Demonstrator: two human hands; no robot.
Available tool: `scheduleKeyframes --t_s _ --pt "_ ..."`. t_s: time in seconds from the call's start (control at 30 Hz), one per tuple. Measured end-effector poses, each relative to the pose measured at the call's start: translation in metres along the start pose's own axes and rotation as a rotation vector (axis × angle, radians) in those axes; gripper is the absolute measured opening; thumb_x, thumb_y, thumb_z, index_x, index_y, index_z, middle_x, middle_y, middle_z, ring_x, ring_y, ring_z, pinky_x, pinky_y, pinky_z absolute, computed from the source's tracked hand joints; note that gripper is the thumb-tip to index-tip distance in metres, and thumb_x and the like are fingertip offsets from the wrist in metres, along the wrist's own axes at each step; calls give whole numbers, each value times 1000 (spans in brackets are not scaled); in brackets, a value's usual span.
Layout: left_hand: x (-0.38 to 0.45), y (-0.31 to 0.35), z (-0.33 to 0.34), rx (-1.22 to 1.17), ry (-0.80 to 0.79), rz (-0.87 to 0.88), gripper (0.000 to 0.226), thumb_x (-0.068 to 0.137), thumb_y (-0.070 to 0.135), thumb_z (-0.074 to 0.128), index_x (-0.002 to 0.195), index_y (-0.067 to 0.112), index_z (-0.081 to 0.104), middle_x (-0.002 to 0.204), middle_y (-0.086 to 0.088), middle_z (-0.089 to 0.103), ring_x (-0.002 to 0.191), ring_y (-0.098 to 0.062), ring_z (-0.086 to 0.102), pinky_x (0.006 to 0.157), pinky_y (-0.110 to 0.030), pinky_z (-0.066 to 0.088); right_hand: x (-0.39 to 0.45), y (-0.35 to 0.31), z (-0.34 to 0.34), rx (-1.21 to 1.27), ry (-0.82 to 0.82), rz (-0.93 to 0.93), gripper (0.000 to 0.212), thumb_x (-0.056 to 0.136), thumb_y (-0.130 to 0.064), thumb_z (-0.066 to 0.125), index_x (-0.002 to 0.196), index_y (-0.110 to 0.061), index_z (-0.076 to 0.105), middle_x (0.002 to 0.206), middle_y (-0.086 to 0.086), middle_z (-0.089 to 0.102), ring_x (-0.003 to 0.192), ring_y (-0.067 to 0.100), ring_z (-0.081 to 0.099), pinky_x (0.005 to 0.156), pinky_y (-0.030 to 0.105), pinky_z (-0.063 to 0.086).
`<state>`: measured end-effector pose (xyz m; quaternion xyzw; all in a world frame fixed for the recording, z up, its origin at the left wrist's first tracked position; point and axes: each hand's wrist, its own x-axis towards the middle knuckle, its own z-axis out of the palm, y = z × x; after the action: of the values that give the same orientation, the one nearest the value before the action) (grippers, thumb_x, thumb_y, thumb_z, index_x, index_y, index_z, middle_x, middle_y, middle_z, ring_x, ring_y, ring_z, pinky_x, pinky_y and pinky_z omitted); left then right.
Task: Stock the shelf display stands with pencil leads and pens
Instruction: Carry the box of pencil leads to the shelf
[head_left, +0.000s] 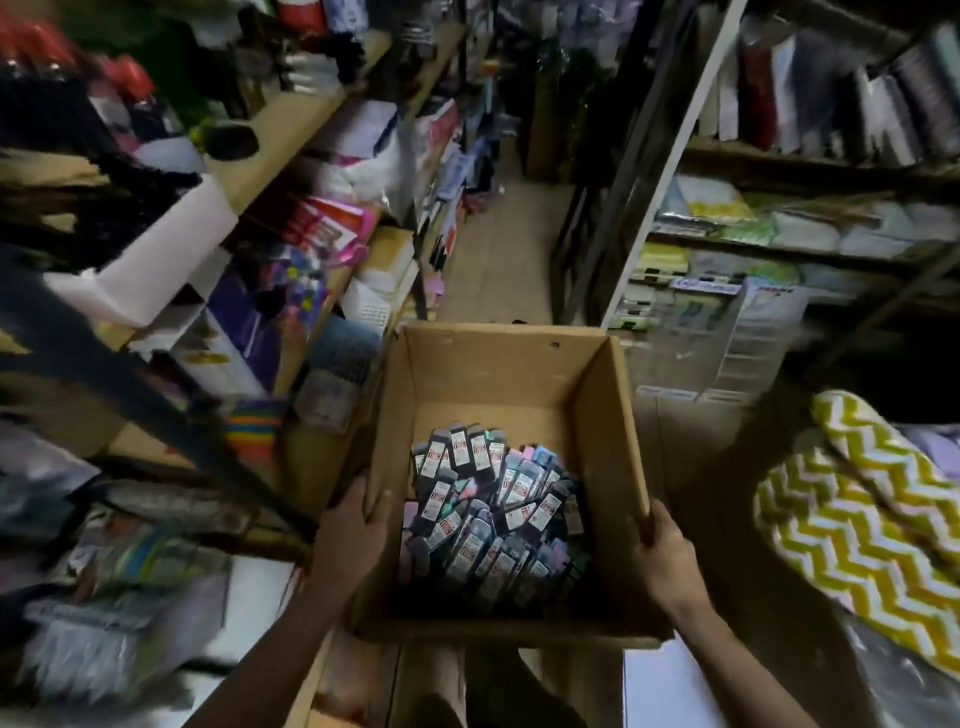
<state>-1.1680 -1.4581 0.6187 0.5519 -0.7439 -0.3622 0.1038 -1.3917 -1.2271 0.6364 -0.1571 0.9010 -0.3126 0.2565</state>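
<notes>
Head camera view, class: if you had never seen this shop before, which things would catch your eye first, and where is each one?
First, the open cardboard box at centre, with a heap of small pencil lead packs piled in its near half. The left hand and right hand grip its side walls. Next, the yellow and white zigzag cloth at lower right.
</notes>
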Motion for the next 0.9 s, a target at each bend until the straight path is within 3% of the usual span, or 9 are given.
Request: scheduleKeyframes --t_s 0.1,0.27,0.4,0.5,0.67,0.73,0.8,0.9 --pt "62 35 2 -10 2 33 35 100 31 49 128 11 56 118 -17 66 108 -36 62 89 -33 43 62 -35 -12 -8 13 -15 37 99 -19 52 135 -12 47 110 17 67 91 36 67 72 38 51" --pt "164 96 9 -13 26 88 31 99 28 51 119 6 59 109 -21 66 101 -37 62 78 -31 39 160 -93 -29 13 41 -26 39 100 -24 50 137 -14 46 116 16 66 105 37 63 89 44 52" --pt "256 131 30 -71 -17 73 33 99 29 49 125 9 56 116 -16 64 106 -33 60 88 -35 45 251 -127 -30 11 58 -28 28 99 -24 50 124 -12 53 111 17 68 104 40 62 88 47 50" --pt "326 151 48 -123 -38 80 27 99 27 49 117 9 58 105 -14 65 98 -32 61 87 -40 49 328 -152 -29 -14 35 -23 36 98 -18 53 133 -14 50 111 18 68 104 38 64 89 46 51" --pt "424 200 68 -123 -23 50 30 98 23 53 122 5 58 112 -18 64 105 -35 60 84 -39 46 440 -197 -41 -10 -36 -38 40 100 -18 48 140 -16 43 108 13 67 93 32 67 84 47 56" --pt "457 223 73 -99 -18 41 34 98 21 53 128 4 55 118 -19 63 109 -36 59 87 -39 45 479 -211 -47 -13 -63 -54 38 101 -19 47 138 -16 43 101 3 64 80 19 65 68 34 56" --pt "487 241 80 -74 -3 23 36 97 22 54 129 4 54 119 -21 63 109 -39 59 84 -37 44 517 -222 -53 0 -90 -70 36 101 -19 47 137 -17 44 98 -4 61 73 1 57 57 15 46" --pt "519 259 99 -40 22 -30 38 97 26 54 130 7 54 118 -21 65 107 -39 61 83 -39 45 578 -235 -63 -30 -182 -100 34 101 -22 48 134 -21 47 96 -10 61 75 -7 54 59 5 40"
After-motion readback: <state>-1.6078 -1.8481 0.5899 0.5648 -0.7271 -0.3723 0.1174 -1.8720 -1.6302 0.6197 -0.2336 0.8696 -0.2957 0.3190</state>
